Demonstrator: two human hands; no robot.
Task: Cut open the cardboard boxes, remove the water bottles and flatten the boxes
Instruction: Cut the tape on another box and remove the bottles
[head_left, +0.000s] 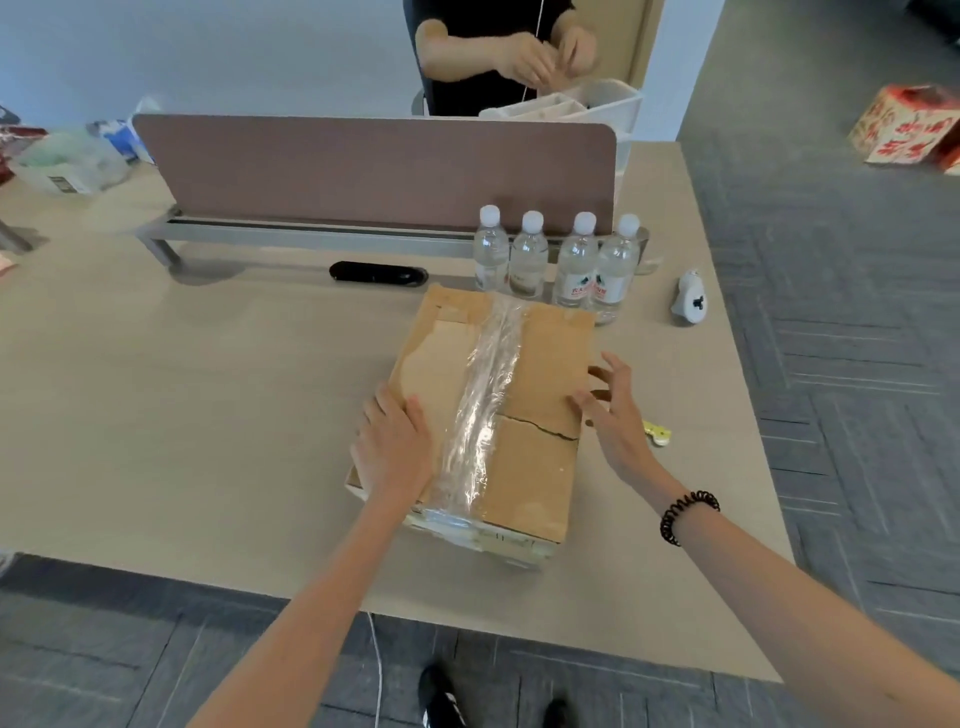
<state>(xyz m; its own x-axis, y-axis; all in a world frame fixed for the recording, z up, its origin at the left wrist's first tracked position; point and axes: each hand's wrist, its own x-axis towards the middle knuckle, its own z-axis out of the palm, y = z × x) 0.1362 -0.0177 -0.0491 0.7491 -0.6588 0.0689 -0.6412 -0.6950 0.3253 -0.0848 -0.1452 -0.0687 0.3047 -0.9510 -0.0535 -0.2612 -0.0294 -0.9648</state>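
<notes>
**A:** How were our grips placed?

**B:** Our left grip (395, 447) lay flat with straight fingers, pressing down on the left side of the brown cardboard box (540, 467). The box sat toward the near edge of the beige table (208, 389). Our right grip (615, 415) was spread wide at the box's right edge and held nothing. We could not tell whether it touched the cardboard.

**A:** What worried us?

**B:** The crinkled clear tape strip (488, 395) ran down the middle, so we judged the panels might resist folding and spring back. The jagged tear (540, 425) across the right panel could have ripped further under a hard push.

**A:** And farther out?

**B:** The four clear plastic water bottles with white caps (556, 260) stood just behind the box, and a forward shove might have toppled them. The small yellow object (655, 434) lay just beside our right grip, and we could have knocked it aside.
</notes>
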